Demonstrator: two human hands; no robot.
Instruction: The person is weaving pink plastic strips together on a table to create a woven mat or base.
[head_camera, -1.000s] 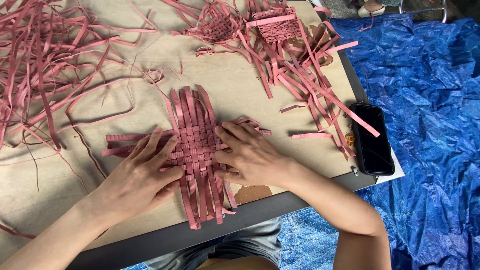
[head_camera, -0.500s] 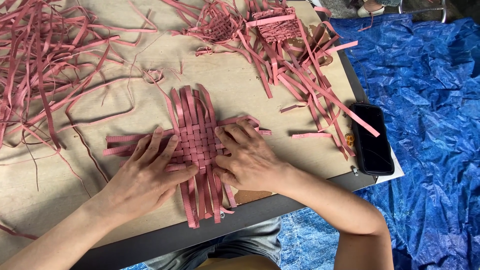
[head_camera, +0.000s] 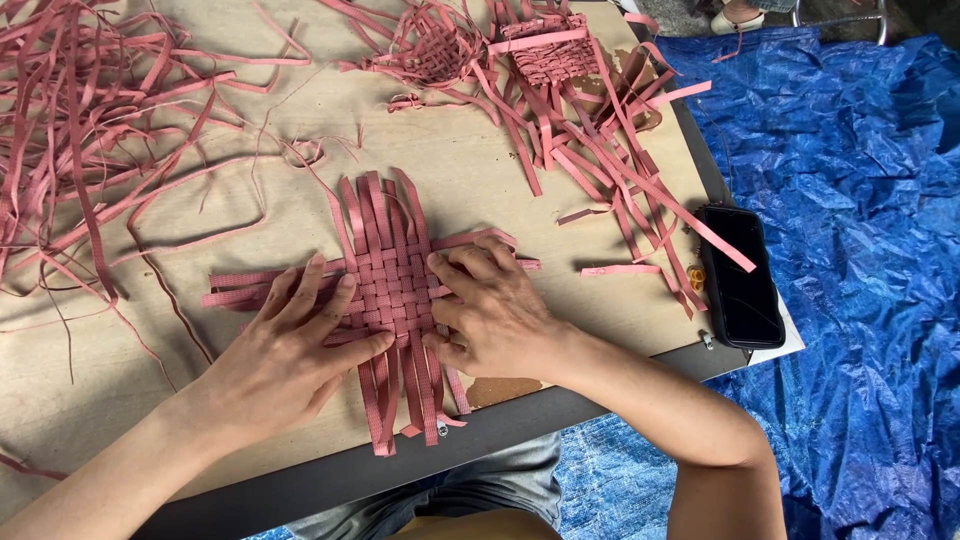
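Matt pink strapping on bare board, glossy glass and plastic sheeting around it.

Under the left hand (head_camera: 285, 360) and right hand (head_camera: 495, 315) lies a woven mat (head_camera: 390, 290) of flat pink strips, matt and finely ribbed like plastic strapping. Beyond the fingertips, the loose strips (head_camera: 90, 130) and two half-woven baskets (head_camera: 545, 55) show the same dull pink finish. The tabletop (head_camera: 470, 175) beneath both palms is pale, matt pressed board, chipped to rough brown near the right wrist, with a smooth dark edge. Right of the right hand, a phone (head_camera: 740, 275) shines glossy black; the tarpaulin (head_camera: 860, 200) further right is crinkled blue plastic with a slight sheen.
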